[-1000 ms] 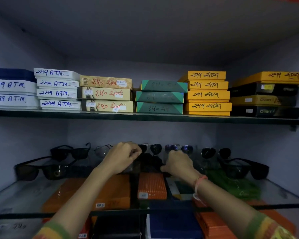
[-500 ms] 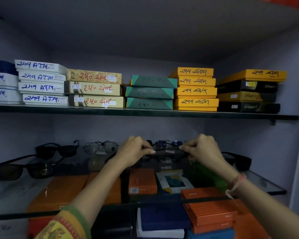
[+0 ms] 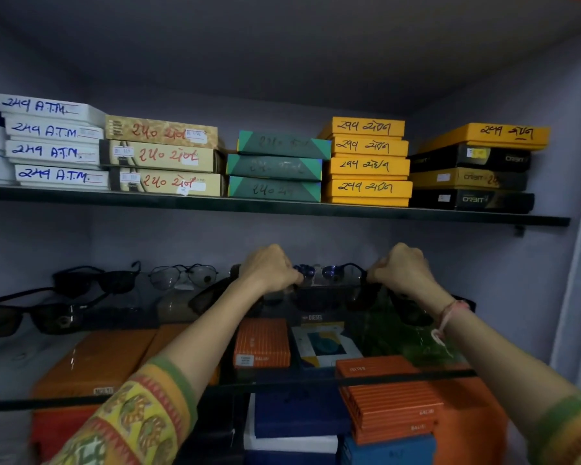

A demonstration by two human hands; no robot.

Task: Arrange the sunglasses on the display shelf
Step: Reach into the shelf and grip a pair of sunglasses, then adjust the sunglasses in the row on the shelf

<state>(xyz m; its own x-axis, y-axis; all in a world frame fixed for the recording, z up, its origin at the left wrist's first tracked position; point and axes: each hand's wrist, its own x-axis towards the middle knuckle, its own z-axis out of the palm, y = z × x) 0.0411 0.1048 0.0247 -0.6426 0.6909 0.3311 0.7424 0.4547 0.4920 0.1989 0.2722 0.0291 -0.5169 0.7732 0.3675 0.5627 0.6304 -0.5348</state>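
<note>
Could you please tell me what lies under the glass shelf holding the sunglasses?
Through the glass shelf, orange boxes and a DIESEL box show; the arms hide some.

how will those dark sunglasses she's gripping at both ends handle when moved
The dark sunglasses, pinched between the left hand and right hand, probably weigh little. Their thin frame may flex. They could slide on the glass shelf.

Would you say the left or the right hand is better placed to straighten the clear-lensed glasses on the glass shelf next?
Left, probably. The left hand sits beside the clear-lensed glasses, while the right hand is further away, across the dark sunglasses both hands grip.
</note>
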